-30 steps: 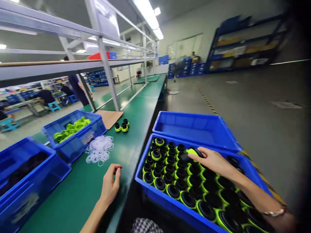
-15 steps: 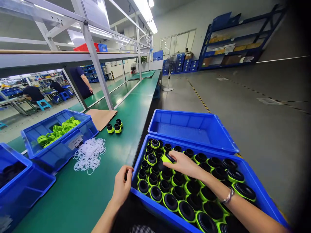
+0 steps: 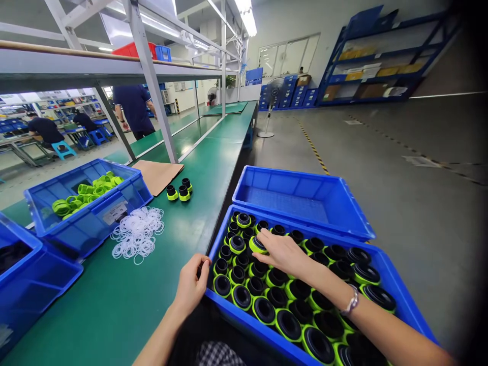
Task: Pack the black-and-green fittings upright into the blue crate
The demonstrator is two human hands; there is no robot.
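Observation:
A blue crate (image 3: 392, 284) in front of me is packed with several black-and-green round parts. My right hand (image 3: 282, 252) reaches into it and its fingers close on one black-and-green part (image 3: 258, 245) near the crate's far left rows. My left hand (image 3: 190, 285) curls its fingers over the crate's near left corner. An empty blue crate (image 3: 301, 201) sits just behind the full one.
On the green bench lie a heap of clear rings (image 3: 137, 233), three black-and-green parts (image 3: 178, 191), a cardboard sheet (image 3: 157, 174) and a blue bin of green rings (image 3: 87, 198). Another blue bin (image 3: 26, 274) stands at the left. People work at far tables.
My left hand moved from the bench top to the crate's corner. My right hand carried the part from the crate's middle toward its far left rows and lowered it.

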